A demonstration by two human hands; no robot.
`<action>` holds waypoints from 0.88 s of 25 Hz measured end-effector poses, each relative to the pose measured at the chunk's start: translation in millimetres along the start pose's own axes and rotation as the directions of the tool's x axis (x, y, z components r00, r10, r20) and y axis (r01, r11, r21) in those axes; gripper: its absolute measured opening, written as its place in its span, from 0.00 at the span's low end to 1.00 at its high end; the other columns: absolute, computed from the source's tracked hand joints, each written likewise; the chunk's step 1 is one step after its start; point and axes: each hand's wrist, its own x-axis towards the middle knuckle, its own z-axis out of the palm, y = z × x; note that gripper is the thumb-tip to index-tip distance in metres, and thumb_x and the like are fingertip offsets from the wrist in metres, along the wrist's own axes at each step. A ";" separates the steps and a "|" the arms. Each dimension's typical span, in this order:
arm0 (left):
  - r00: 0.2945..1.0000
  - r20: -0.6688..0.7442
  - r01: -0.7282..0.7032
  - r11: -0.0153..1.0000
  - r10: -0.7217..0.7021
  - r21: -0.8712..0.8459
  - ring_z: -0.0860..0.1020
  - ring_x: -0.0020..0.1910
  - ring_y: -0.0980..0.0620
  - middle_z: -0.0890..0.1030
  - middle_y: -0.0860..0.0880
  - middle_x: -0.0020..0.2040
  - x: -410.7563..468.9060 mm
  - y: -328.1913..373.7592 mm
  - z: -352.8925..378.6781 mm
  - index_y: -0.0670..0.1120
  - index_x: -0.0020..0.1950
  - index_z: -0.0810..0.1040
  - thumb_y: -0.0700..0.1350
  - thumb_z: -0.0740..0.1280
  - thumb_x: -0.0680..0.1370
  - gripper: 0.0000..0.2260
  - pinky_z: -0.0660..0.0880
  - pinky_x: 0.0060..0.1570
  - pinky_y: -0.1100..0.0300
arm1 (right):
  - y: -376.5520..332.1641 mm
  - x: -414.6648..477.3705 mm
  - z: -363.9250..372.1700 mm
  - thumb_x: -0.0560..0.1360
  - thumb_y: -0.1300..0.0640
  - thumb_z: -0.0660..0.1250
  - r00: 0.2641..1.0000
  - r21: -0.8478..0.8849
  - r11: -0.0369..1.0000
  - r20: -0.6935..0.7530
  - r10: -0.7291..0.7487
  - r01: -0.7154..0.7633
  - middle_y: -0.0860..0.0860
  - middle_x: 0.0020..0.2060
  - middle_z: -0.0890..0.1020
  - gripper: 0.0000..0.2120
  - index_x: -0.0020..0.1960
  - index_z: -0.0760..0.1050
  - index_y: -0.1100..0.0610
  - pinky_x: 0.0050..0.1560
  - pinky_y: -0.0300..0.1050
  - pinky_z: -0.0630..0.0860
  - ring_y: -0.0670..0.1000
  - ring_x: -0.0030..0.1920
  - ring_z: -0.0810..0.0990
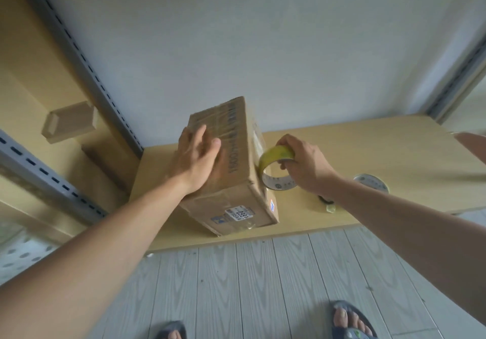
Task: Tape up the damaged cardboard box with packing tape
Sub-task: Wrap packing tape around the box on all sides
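Shelf [368, 139]: box [236, 181] between hands (right [305, 165] grips tape [276, 167]).

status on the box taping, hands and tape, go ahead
Left hand flat, pressing the cardboard box top. Right hand grips tape roll at box's right side. Nothing in the way; spare roll on table.

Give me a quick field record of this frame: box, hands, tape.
box: cardboard box lying on the wooden shelf, label on its near end
left: left hand flat on the box top, fingers straight
right: right hand grips the tape roll at the box's right side
spare: second tape roll on the shelf, further right
tape strip: too unclear to tell if any is stuck down
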 end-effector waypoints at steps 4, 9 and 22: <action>0.999 0.008 0.042 0.905 -0.043 -0.424 0.70 0.75 0.49 0.73 0.51 0.74 3.7 -68.4 -16.5 0.56 0.76 0.69 0.72 0.56 0.79 0.31 0.62 0.76 0.40 | -41.9 4.3 14.4 0.73 0.61 0.66 0.994 0.073 0.993 -0.057 -0.089 0.093 0.51 0.36 0.79 0.07 0.46 0.71 0.52 0.39 0.46 0.70 0.57 0.37 0.75; 0.958 0.239 0.274 0.767 -0.161 -0.580 0.68 0.76 0.41 0.74 0.42 0.73 -36.9 -76.7 16.2 0.42 0.76 0.69 0.61 0.58 0.83 0.29 0.59 0.76 0.36 | -70.3 10.9 40.4 0.75 0.61 0.66 0.993 0.106 0.989 0.059 -0.106 0.099 0.51 0.41 0.79 0.10 0.55 0.73 0.54 0.36 0.43 0.63 0.55 0.40 0.75; 0.972 0.153 -0.180 0.984 0.178 -0.004 0.32 0.79 0.57 0.32 0.53 0.81 -28.5 -24.8 8.8 0.54 0.81 0.32 0.81 0.69 0.53 0.71 0.40 0.77 0.42 | -56.3 13.9 35.3 0.75 0.65 0.61 0.988 0.166 0.985 0.134 -0.076 0.053 0.50 0.50 0.78 0.16 0.58 0.71 0.48 0.44 0.42 0.67 0.55 0.50 0.76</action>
